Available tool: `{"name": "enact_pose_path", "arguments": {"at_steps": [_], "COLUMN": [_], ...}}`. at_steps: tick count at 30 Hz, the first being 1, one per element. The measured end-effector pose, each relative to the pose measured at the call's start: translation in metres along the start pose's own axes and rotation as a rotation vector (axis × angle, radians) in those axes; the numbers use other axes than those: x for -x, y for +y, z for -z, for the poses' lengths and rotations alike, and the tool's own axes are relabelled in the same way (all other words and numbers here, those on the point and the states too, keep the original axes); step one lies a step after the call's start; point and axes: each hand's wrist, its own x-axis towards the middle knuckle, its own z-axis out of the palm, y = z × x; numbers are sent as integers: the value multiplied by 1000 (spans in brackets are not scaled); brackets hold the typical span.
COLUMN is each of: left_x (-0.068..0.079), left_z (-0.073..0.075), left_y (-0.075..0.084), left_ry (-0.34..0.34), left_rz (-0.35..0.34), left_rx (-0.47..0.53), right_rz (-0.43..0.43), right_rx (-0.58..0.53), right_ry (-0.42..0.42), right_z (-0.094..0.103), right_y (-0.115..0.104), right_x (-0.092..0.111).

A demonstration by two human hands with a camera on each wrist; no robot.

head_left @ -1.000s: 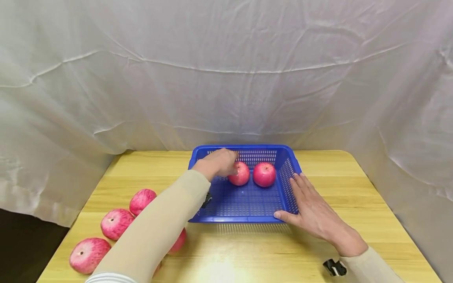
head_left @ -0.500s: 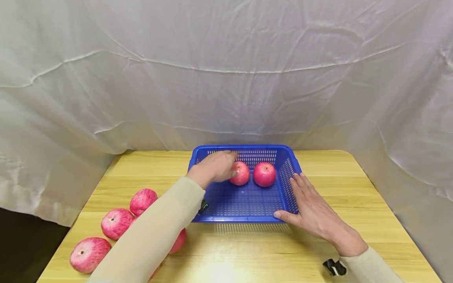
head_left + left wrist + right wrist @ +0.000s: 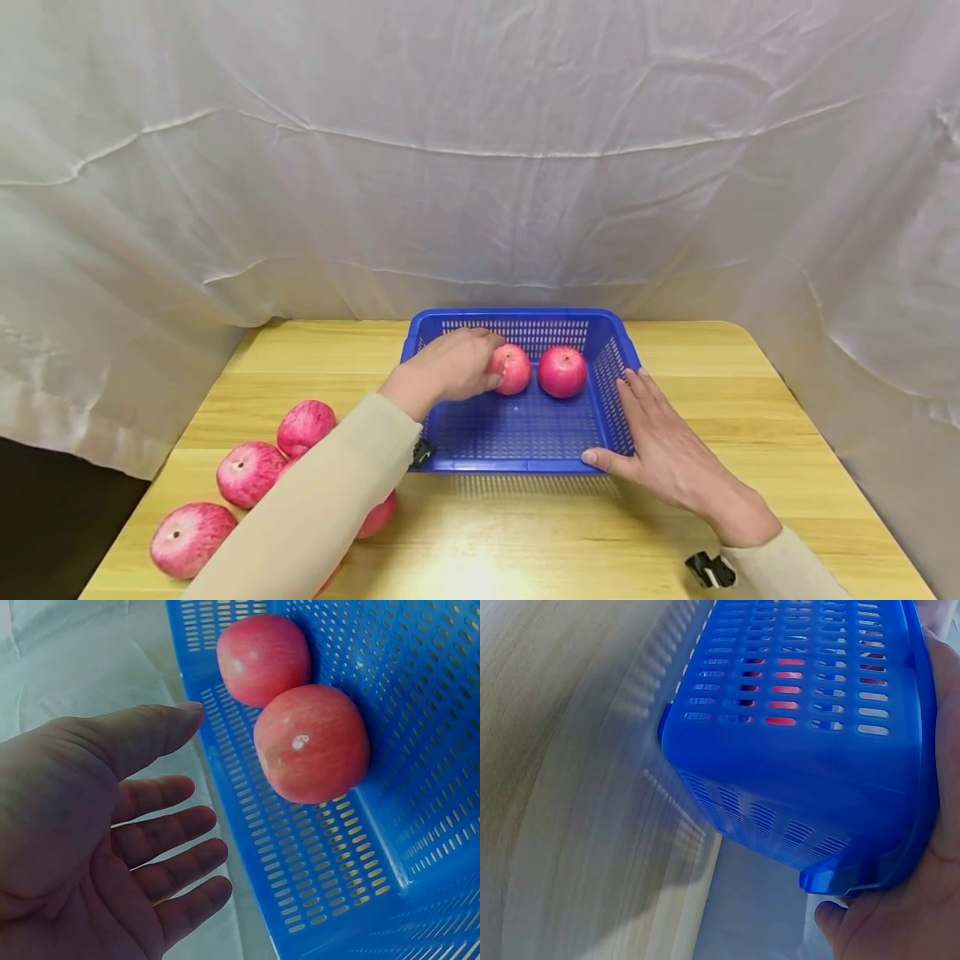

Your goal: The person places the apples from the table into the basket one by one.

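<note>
Two red apples sit side by side in the blue plastic basket (image 3: 517, 465), near its back wall: a left apple (image 3: 512, 371) and a right apple (image 3: 562, 372). Just left of the left apple, my left hand (image 3: 457, 362) hovers over the basket with its fingers loosely bent. The left wrist view shows nothing in that hand (image 3: 97, 825), its thumb and fingers spread apart from the left apple (image 3: 311, 742). At the basket's right side, my right hand (image 3: 667, 446) rests with straight fingers along the outer wall and the thumb on the front rim corner.
Several more apples lie at the table's left side, including a front one (image 3: 192, 540), a middle one (image 3: 250, 473) and a back one (image 3: 306, 427); my left sleeve (image 3: 307, 508) covers some. The wooden table (image 3: 525, 542) ends at a pale cloth (image 3: 480, 208) behind.
My left hand has let go of the left apple and drawn back slightly to the left. The right hand and basket stay in place.
</note>
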Motion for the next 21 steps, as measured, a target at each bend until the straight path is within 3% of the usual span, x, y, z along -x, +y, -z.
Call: {"name": "enact_pose_path", "arguments": {"at_steps": [11, 21], "left_x": [25, 52], "left_z": [7, 8], "left_y": [3, -1], "left_ry": [24, 14], "left_rz": [10, 48], "left_rx": [-7, 47], "right_rz": [-10, -13], "right_rx": [-4, 11], "right_ry": [-8, -16], "right_z": [1, 3], "right_y": [0, -1], "right_x": [0, -1]}}
